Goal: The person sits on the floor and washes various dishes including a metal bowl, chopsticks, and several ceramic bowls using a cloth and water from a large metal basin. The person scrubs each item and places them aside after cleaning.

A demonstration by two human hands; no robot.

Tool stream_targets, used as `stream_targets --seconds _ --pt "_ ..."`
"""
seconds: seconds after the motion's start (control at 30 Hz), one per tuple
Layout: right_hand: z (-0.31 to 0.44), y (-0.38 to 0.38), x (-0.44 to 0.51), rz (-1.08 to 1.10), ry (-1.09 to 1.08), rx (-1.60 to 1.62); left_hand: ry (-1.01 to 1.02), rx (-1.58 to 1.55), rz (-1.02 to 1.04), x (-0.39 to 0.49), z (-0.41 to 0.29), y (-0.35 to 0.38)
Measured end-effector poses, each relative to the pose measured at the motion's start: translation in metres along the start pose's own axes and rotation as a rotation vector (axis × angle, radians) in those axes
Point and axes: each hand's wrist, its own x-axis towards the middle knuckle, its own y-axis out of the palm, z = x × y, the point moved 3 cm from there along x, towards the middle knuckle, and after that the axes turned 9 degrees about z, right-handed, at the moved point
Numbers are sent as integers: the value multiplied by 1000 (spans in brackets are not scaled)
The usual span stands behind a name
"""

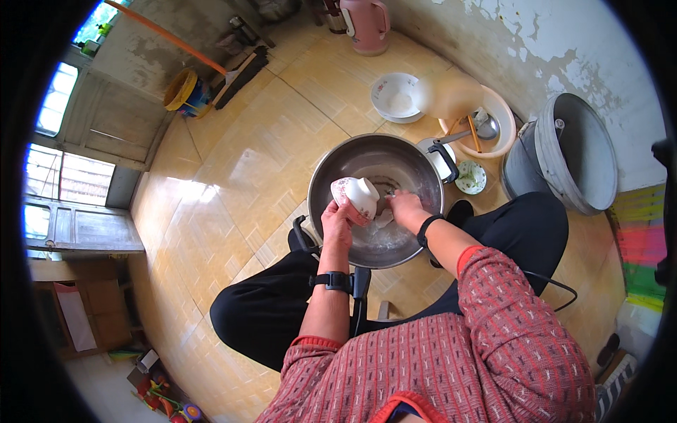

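Observation:
My left hand (338, 222) grips a white porcelain bowl (355, 198) with a floral pattern, tilted on its side over a large metal pan (328, 158) with black handles. Shallow water lies in the pan. My right hand (404, 209) is low inside the pan, to the right of the bowl, its fingers bent near a pale, thin piece of material (383, 218) at the water. Whether the right fingers hold that piece cannot be told.
Beyond the pan are a white patterned bowl (389, 98), a pale plastic basin (508, 121) holding a ladle, a small green-flecked dish (470, 177), metal buckets (576, 153) and a pink thermos (365, 26). A broom (238, 76) and a paint bucket (188, 92) stand at upper left.

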Motion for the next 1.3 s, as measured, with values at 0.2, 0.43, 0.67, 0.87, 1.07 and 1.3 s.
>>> stream_targets --seconds 0.2,0.43,0.67,0.87,1.07,1.3 --pt "-3 -41 -4 -342 -183 902 58 27 1 6 12 3" --pt "56 -71 -54 -827 -431 515 97 150 103 14 15 23" --pt "5 -99 10 -196 -191 1144 38 295 458 -10 -4 44" --pt "-21 -63 -2 424 -25 2023 56 -13 429 -18 -8 52" --pt "1 -30 12 96 146 2078 167 -267 400 -4 -5 59" --pt "-7 -37 3 191 187 1660 48 -441 23 9 6 30"
